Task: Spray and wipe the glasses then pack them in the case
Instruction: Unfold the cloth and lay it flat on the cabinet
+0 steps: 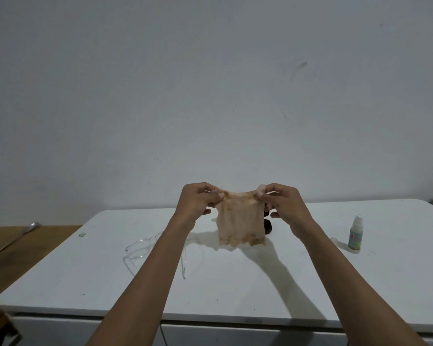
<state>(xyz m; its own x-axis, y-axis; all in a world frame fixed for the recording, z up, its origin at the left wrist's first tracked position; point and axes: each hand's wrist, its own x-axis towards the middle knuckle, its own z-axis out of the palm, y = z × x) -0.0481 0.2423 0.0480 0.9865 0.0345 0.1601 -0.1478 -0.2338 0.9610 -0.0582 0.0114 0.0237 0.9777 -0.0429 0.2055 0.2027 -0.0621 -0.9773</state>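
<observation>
A person holds a thin, beige, brown-stained cloth (239, 221) up by its two top corners above a white worktop (298, 283). The left hand (195, 202) has its fingers (219, 195) pinched shut on one corner, and the right hand (284, 202) pinches the other, so the cloth hangs spread between them. Clear-framed glasses (145, 245) lie unfolded on the worktop to the left of the cloth, partly hidden by the left forearm. A small spray bottle (355, 234) stands upright well to the right of the cloth. A dark object (268, 227), possibly the case, shows just behind the cloth. Judging by this, wiping and packing remain; whether spraying is done cannot be told.
</observation>
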